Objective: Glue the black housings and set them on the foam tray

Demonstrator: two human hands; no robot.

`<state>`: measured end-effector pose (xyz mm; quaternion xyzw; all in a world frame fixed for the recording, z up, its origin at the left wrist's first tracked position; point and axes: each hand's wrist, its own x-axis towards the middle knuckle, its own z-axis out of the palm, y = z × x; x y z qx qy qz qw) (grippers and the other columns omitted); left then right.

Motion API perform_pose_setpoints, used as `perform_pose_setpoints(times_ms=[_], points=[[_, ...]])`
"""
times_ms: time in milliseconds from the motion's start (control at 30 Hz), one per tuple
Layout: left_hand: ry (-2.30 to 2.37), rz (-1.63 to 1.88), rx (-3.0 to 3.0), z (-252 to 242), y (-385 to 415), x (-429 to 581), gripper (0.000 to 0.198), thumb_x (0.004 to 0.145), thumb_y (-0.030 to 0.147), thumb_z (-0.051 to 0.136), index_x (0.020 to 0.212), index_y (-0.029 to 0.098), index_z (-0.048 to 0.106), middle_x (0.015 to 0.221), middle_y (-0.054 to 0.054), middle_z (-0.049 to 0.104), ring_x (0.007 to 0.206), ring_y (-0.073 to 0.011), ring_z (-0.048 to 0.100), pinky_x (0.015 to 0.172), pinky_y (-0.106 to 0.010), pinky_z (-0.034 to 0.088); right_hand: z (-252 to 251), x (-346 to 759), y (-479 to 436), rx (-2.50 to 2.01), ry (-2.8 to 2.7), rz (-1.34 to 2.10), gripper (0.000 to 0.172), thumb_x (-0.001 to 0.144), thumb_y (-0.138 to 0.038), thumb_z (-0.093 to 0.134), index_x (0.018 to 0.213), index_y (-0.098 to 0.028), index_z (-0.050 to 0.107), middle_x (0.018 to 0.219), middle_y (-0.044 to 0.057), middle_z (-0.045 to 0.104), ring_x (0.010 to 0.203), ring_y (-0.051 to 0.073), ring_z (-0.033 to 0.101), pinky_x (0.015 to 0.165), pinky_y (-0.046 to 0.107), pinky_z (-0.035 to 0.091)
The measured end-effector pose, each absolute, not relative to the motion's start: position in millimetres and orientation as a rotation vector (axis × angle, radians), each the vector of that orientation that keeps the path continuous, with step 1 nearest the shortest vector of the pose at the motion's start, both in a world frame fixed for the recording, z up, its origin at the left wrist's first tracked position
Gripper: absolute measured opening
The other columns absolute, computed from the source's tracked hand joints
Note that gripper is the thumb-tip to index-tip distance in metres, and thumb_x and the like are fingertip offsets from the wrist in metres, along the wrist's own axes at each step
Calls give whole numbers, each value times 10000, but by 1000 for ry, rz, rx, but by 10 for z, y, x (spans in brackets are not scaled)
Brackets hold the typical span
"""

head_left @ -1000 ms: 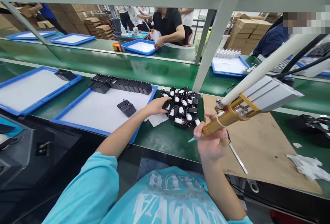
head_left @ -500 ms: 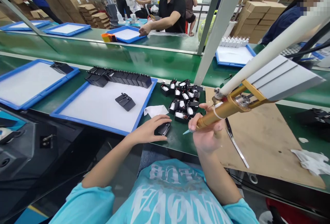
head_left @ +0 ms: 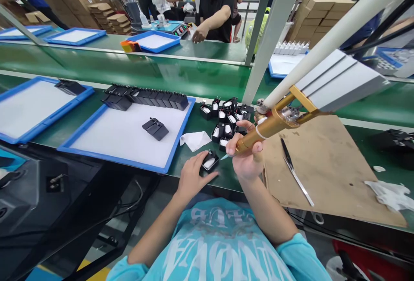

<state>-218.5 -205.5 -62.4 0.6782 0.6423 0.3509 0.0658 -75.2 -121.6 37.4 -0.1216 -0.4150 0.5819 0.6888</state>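
On the green bench, my left hand (head_left: pixel 193 174) steadies a small black plastic housing (head_left: pixel 211 162) between fingers and thumb. A white piece fills the housing's open top. My right hand (head_left: pixel 247 158) is wrapped round a gold dispensing gun (head_left: pixel 255 136), its thin teal nozzle (head_left: pixel 224 157) pointing down-left beside the housing. Whether the tip touches it, I cannot tell. Just beyond lies a cluster of similar black housings (head_left: pixel 222 116) with white insides and wires, partly hidden by my right hand. A white cloth (head_left: pixel 195 140) rests left of the cluster.
A blue-rimmed tray (head_left: pixel 167 160) at left holds a row of black housings (head_left: pixel 161 98) and one loose housing (head_left: pixel 155 128). Tweezers (head_left: pixel 297 173) lie on brown cardboard (head_left: pixel 336 160). A white pole (head_left: pixel 320 43) slants above my right hand. A co-worker (head_left: pixel 215 9) is across the bench.
My left hand has shifted right and turned the black housing, so its white inside now shows. My right hand has brought the dispensing gun left and closer to it.
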Motion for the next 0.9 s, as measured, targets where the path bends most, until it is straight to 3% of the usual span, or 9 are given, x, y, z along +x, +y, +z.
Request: perform_pose_setpoints(times_ms=[133, 333, 533, 700, 900], points=[[2042, 969, 1941, -595, -2002, -2119, 394, 802, 337, 712, 1151, 206, 586, 999, -54, 727, 893, -234, 703, 760, -329, 554, 361, -789, -1184, -274, -939, 1286, 342, 802, -470, 632, 1078, -321, 495, 1073, -4, 583, 444, 48, 510, 390, 239, 415], [1993, 1092, 1907, -431, -2030, -2026, 375, 796, 314, 692, 1144, 224, 585, 869, 13, 742, 607, -142, 683, 593, -229, 514, 363, -814, -1180, -309, -952, 1258, 347, 784, -435, 661, 1075, -304, 525, 1101, 10, 589, 446, 42, 510, 385, 233, 416], [1962, 1149, 1992, -354, -2072, -2026, 349, 789, 312, 686, 1109, 202, 598, 814, 6, 731, 564, -131, 657, 563, -217, 507, 354, -795, -1188, -286, -949, 1271, 209, 808, -398, 637, 960, -275, 563, 1078, -7, 591, 422, 34, 522, 385, 227, 399], [1950, 1178, 1955, -367, -2067, -2026, 357, 780, 307, 694, 1110, 212, 599, 814, 13, 728, 553, -124, 649, 578, -218, 519, 396, -800, -1212, -317, -936, 1262, 372, 792, -490, 624, 1100, -298, 545, 1160, 32, 598, 447, 51, 531, 378, 241, 414], [1896, 1206, 1825, -423, -2033, -2008, 403, 775, 296, 705, 1154, 225, 586, 867, 15, 736, 594, -122, 670, 611, -213, 538, 427, -861, -1253, -275, -885, 1308, 387, 807, -537, 570, 1117, -309, 530, 1165, 35, 603, 433, 57, 510, 368, 250, 405]])
